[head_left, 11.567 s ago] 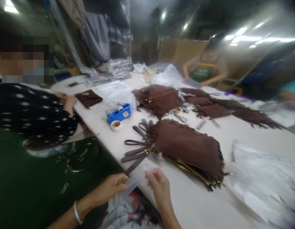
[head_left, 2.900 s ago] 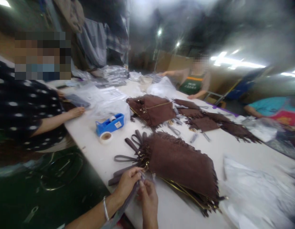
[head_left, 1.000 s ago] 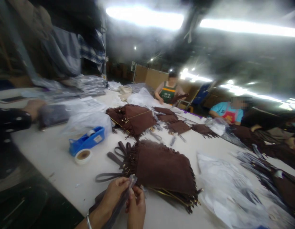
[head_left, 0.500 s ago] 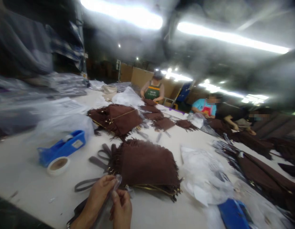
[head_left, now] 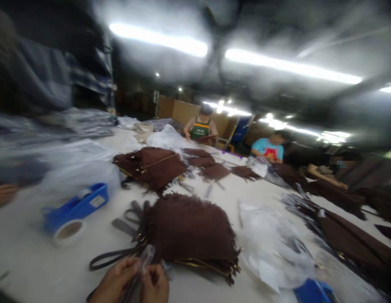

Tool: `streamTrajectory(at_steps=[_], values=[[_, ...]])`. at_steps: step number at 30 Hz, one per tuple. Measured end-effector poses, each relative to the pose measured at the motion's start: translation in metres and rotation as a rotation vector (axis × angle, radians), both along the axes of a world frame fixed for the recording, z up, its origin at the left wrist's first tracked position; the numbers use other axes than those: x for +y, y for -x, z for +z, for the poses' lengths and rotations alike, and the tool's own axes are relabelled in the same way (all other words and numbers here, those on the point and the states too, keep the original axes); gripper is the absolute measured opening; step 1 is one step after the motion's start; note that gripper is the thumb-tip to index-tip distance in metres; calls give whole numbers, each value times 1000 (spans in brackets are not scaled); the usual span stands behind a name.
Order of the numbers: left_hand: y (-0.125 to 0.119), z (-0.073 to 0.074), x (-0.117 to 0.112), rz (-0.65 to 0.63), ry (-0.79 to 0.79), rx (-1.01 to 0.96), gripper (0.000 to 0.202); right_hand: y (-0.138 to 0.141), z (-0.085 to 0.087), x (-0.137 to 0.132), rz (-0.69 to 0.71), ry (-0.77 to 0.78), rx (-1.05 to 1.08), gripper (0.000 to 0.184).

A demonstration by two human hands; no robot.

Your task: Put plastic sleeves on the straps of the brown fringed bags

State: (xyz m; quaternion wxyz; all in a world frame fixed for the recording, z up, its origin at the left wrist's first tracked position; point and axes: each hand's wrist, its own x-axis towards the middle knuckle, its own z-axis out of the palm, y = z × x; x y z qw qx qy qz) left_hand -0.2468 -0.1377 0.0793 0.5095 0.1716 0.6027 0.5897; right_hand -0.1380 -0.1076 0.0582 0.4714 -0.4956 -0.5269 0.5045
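At the bottom of the view my left hand [head_left: 118,277] pinches a narrow clear plastic sleeve [head_left: 147,255], fingers closed. My right hand [head_left: 155,284] is closed on the same sleeve just to the right. A grey strip, perhaps a strap, runs down between the hands; its lower part is hidden. Just beyond lies a stack of brown fringed pouches [head_left: 192,229] with gold zippers. Grey wrist straps [head_left: 108,256] stick out from the stack's left side, one looping close to my left hand.
To the left are a blue tape dispenser [head_left: 78,206] and a tape roll [head_left: 69,232]; another person's hand [head_left: 4,195] shows at the edge. Clear plastic bags [head_left: 274,240] lie right. More brown pouches [head_left: 154,166] are farther back, where co-workers [head_left: 200,126] work.
The view has tilted up, so my hands and the table sit lower. Both hands keep hold of the sleeve. A person's hand has appeared at the left edge. The far co-worker has lifted a brown piece.
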Motion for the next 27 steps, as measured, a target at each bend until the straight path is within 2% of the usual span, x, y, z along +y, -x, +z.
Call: streamTrajectory(at_steps=[2, 5, 10, 17, 22, 27], values=[[-8, 11, -8, -29, -16, -80, 44, -8, 8, 0, 77, 9, -22, 36], [-15, 17, -12, 53, -20, -65, 35, -13, 10, 2, 167, 23, -65, 41], [-20, 15, -12, 189, -57, 92, 25, -15, 10, 1, 166, -60, -141, 39], [-28, 14, -9, 156, -110, 369, 22, -17, 17, -2, 172, -138, -334, 27], [-30, 10, -9, 127, -67, 544, 20, -11, 1, -5, 106, -265, -329, 33], [-29, 10, -11, 53, -63, 614, 22, -10, -12, -4, 155, -317, -352, 36]])
